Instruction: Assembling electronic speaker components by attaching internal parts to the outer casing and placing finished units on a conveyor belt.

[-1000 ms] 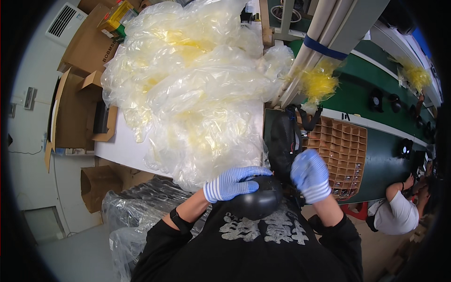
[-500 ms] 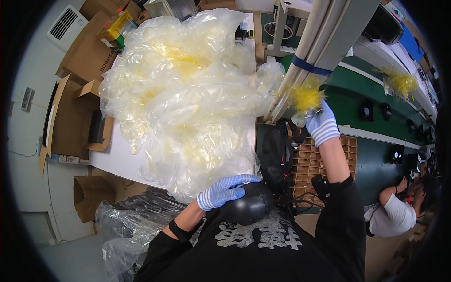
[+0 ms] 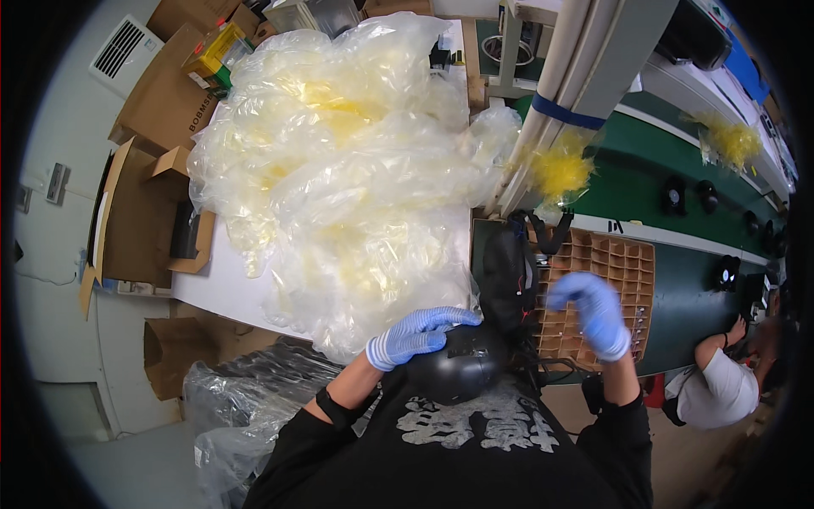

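Note:
My left hand (image 3: 413, 337), in a blue glove with a white striped cuff, is wrapped over the upper left side of a glossy black ball-shaped object (image 3: 455, 370). The ball rests close against the front of my shirt, with its lower side out of sight. My right hand (image 3: 596, 314), gloved alike, is raised over a brown cardboard divider tray (image 3: 615, 248). Motion smears its bent fingers, so whether they hold anything cannot be made out. A tuft of yellow strips (image 3: 563, 170) hangs in clear plastic on the pale post (image 3: 566, 81).
Crumpled clear plastic bags (image 3: 339, 178) with yellowish patches cover the white table (image 3: 223, 293). A black bag (image 3: 506, 271) stands beside the divider tray. Black round parts (image 3: 673, 196) lie on a green bench (image 3: 632, 170). Another person (image 3: 719, 382) sits at far right. Open cartons (image 3: 140, 216) stand left.
My right hand has drawn back from the yellow tuft toward me, now over the divider tray. My left hand stays on the black ball. The whole view has shifted slightly.

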`<control>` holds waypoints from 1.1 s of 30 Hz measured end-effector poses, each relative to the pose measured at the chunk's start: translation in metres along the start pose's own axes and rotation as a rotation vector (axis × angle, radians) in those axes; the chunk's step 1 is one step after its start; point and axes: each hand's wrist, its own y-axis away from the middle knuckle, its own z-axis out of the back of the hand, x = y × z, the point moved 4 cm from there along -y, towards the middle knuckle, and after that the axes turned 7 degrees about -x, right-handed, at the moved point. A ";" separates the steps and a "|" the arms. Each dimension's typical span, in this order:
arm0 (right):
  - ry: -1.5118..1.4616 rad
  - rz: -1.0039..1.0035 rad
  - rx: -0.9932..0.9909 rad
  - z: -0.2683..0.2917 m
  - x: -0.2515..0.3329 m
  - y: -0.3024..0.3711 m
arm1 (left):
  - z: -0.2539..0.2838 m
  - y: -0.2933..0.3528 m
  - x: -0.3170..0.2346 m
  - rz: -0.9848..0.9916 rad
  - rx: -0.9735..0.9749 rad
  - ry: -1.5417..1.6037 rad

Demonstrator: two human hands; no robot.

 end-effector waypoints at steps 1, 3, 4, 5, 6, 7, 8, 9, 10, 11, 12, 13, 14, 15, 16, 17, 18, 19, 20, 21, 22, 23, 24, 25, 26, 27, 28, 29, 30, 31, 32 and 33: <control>0.210 0.109 0.160 -0.027 0.016 -0.007 | -0.001 -0.001 0.001 0.007 -0.005 -0.002; 0.392 0.171 0.346 -0.071 0.027 -0.009 | -0.007 -0.006 -0.002 0.005 0.004 0.075; 0.359 0.127 0.372 -0.084 0.022 -0.004 | -0.009 -0.010 -0.003 0.010 0.008 0.071; 0.403 0.209 0.354 -0.088 0.016 -0.002 | -0.011 -0.012 -0.006 0.007 0.022 0.119; 0.400 0.213 0.359 -0.091 0.022 -0.007 | -0.011 -0.012 -0.008 -0.002 0.028 0.168; 0.319 0.227 0.384 -0.093 0.034 -0.011 | -0.011 -0.013 -0.012 0.000 0.028 0.165; 0.237 0.241 0.410 -0.095 0.042 -0.014 | -0.009 -0.013 -0.016 -0.022 -0.009 0.107; 0.235 0.241 0.410 -0.096 0.044 -0.011 | -0.009 -0.012 -0.020 -0.043 -0.046 0.050; 0.325 0.309 0.386 -0.096 0.045 -0.006 | -0.010 -0.012 -0.023 -0.042 -0.046 0.049; 0.416 0.376 0.362 -0.096 0.047 -0.003 | -0.012 -0.011 -0.024 -0.005 -0.004 0.066; 0.414 0.375 0.363 -0.094 0.046 -0.003 | -0.016 -0.011 -0.025 0.031 0.036 0.085; 0.398 0.391 0.399 -0.091 0.047 -0.005 | -0.021 -0.011 -0.029 0.032 0.035 0.086; 0.383 0.406 0.435 -0.089 0.047 -0.006 | -0.027 -0.012 -0.033 0.025 0.036 0.087; 0.352 0.381 0.393 -0.089 0.052 -0.007 | -0.030 -0.013 -0.036 0.016 0.036 0.087; 0.353 0.381 0.395 -0.090 0.056 -0.008 | -0.030 -0.012 -0.036 0.014 0.035 0.087; 0.337 0.394 0.378 -0.089 0.060 -0.009 | -0.028 -0.011 -0.035 0.019 0.013 0.139; 0.325 0.404 0.355 -0.088 0.063 -0.009 | -0.027 -0.013 -0.038 0.026 -0.002 0.192; 0.328 0.402 0.351 -0.090 0.065 -0.010 | -0.028 -0.013 -0.045 0.023 -0.040 0.194; 0.273 0.444 0.328 -0.092 0.069 -0.010 | -0.033 -0.013 -0.050 0.023 -0.036 0.195; 0.217 0.486 0.306 -0.092 0.074 -0.009 | -0.040 -0.012 -0.055 -0.009 0.025 0.145; 0.218 0.486 0.306 -0.092 0.075 -0.007 | -0.046 -0.011 -0.059 -0.041 0.085 0.095; 0.164 0.398 0.370 -0.093 0.073 -0.003 | -0.048 -0.009 -0.059 0.043 0.143 -0.077; 0.112 0.305 0.429 -0.093 0.073 0.001 | -0.053 -0.012 -0.066 0.043 0.149 -0.073; 0.115 0.328 0.451 -0.090 0.077 0.004 | -0.063 -0.015 -0.082 -0.162 0.217 -0.303; 0.116 0.323 0.453 -0.089 0.081 0.005 | -0.075 -0.014 -0.096 -0.369 0.282 -0.532; -0.062 0.336 0.408 -0.088 0.088 0.005 | -0.083 -0.011 -0.104 -0.367 0.289 -0.563; -0.234 0.347 0.361 -0.085 0.096 0.005 | -0.090 -0.008 -0.112 -0.369 0.297 -0.592; -0.225 0.381 0.483 -0.086 0.108 0.006 | -0.095 -0.003 -0.117 -0.388 0.308 -0.611; -0.237 0.396 0.445 -0.087 0.121 0.006 | -0.099 -0.002 -0.126 -0.342 0.335 -0.603; -0.260 0.369 0.462 -0.087 0.123 0.012 | -0.104 0.000 -0.131 -0.315 0.356 -0.544; -0.284 0.342 0.478 -0.086 0.124 0.017 | -0.108 0.002 -0.132 -0.287 0.378 -0.486; -0.241 0.354 0.501 -0.085 0.131 0.018 | -0.109 0.006 -0.132 -0.279 0.366 -0.473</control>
